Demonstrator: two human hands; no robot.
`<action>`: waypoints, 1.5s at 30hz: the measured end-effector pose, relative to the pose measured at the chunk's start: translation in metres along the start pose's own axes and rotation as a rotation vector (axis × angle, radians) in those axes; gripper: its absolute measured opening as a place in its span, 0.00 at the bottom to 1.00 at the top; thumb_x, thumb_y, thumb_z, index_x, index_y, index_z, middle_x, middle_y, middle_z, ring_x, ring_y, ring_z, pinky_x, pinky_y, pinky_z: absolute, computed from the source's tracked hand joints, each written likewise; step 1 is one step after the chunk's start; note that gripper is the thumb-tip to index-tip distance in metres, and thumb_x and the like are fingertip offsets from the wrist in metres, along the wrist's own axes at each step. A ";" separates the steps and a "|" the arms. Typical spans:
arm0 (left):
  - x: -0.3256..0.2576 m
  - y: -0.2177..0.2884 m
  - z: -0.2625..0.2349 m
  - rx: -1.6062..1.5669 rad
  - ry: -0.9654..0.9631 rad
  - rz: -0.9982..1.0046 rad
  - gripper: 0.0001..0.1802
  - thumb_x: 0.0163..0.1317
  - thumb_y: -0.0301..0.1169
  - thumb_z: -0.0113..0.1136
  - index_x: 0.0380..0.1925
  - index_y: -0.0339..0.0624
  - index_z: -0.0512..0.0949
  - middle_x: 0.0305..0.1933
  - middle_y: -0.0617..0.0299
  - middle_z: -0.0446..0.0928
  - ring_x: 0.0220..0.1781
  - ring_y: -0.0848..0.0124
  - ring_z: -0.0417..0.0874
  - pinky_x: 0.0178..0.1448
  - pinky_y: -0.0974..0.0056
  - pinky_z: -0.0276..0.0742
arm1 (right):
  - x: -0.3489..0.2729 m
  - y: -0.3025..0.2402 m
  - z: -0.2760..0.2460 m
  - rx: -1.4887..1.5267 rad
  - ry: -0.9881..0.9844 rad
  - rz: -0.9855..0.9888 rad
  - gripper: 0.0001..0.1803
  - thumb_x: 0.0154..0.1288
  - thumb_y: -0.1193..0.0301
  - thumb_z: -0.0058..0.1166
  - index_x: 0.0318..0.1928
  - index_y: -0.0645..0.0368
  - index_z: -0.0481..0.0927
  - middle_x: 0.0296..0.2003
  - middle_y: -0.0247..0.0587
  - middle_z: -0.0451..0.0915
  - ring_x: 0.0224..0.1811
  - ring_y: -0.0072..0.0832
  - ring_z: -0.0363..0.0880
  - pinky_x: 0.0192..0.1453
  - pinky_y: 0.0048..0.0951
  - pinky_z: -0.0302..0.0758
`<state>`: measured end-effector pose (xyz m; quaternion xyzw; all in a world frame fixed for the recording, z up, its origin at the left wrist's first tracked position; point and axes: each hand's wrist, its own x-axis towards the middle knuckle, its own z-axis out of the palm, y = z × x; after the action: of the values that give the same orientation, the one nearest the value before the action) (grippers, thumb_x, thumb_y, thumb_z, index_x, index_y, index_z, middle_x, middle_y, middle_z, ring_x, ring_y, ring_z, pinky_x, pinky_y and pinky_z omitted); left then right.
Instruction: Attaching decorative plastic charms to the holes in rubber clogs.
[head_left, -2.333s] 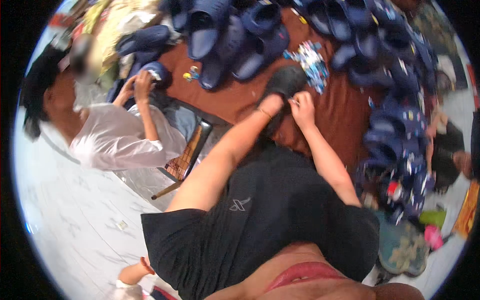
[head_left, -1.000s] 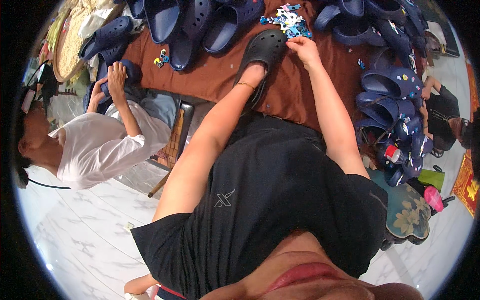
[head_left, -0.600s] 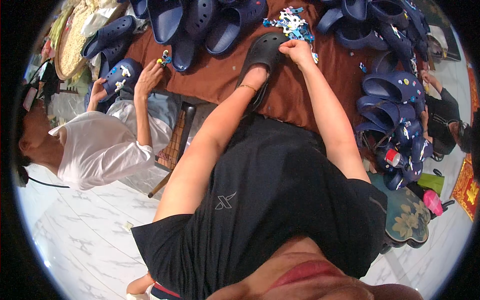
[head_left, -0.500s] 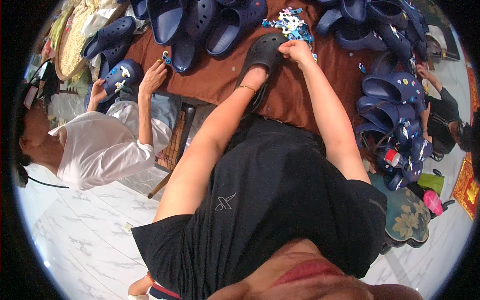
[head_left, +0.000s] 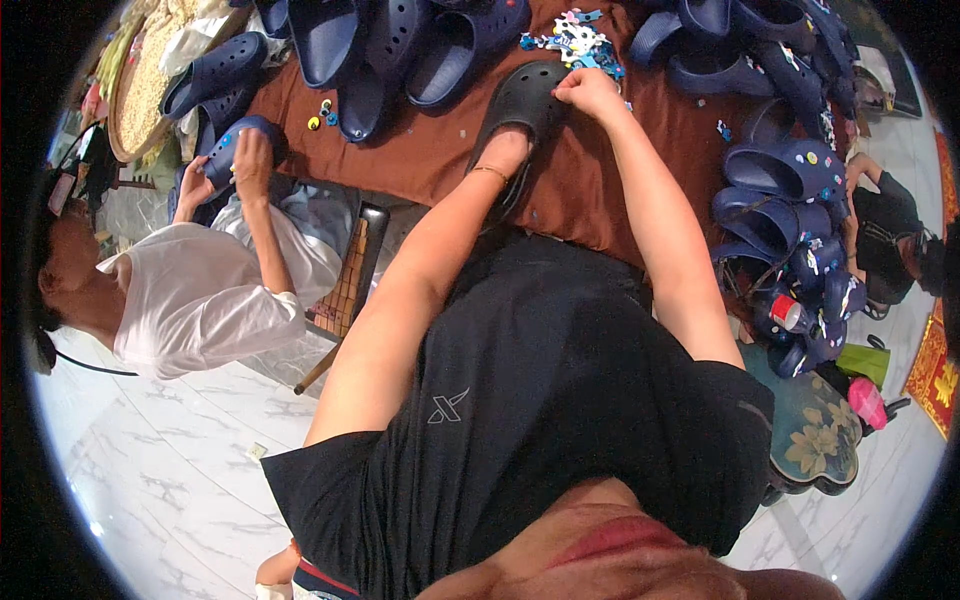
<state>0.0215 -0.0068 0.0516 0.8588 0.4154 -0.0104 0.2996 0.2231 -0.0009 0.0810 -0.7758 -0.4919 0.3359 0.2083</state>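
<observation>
My left hand (head_left: 508, 148) is pushed into the opening of a dark, holed clog (head_left: 520, 100), its fingers hidden inside. The clog lies toe away from me on the brown cloth (head_left: 590, 180). At the right side of its toe, my right hand (head_left: 590, 92) is closed in a pinch; whatever the fingertips hold is too small to make out. Just beyond that hand lies a heap of small blue and white shoe charms (head_left: 582, 45).
Navy clogs (head_left: 455, 60) crowd the far side, with more clogs (head_left: 785, 175) stacked at right. A co-worker in white (head_left: 210, 290) sits at left, a hand over a clog (head_left: 230, 150). Another person (head_left: 885, 240) is at far right. A flower-patterned stool (head_left: 810, 430) stands lower right.
The co-worker's hand at left has moved from the charms on the cloth to the navy clog. The far-right person's arm has shifted. My hands keep nearly the same place at the clog.
</observation>
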 end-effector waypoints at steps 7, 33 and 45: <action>-0.002 -0.002 0.004 0.004 0.004 -0.004 0.16 0.62 0.34 0.47 0.34 0.32 0.80 0.38 0.39 0.79 0.40 0.48 0.81 0.49 0.49 0.76 | 0.024 -0.026 -0.013 -0.001 -0.275 0.292 0.12 0.51 0.71 0.66 0.18 0.58 0.77 0.13 0.32 0.69 0.12 0.22 0.62 0.15 0.27 0.57; -0.001 -0.007 0.006 -0.004 0.026 -0.017 0.17 0.63 0.34 0.46 0.38 0.32 0.79 0.41 0.38 0.78 0.44 0.47 0.80 0.51 0.50 0.74 | -0.061 0.075 -0.017 -0.301 0.435 0.071 0.16 0.50 0.67 0.62 0.41 0.54 0.79 0.45 0.48 0.78 0.47 0.43 0.77 0.49 0.41 0.74; 0.008 -0.008 0.014 -0.051 0.012 -0.050 0.17 0.63 0.34 0.46 0.40 0.32 0.78 0.43 0.38 0.77 0.46 0.47 0.79 0.52 0.50 0.73 | -0.003 -0.012 -0.015 0.128 0.237 -0.175 0.16 0.49 0.63 0.62 0.36 0.60 0.83 0.33 0.47 0.83 0.36 0.36 0.83 0.43 0.34 0.77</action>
<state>0.0243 -0.0042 0.0336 0.8404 0.4385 -0.0023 0.3186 0.2256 0.0014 0.1003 -0.7493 -0.5071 0.2531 0.3426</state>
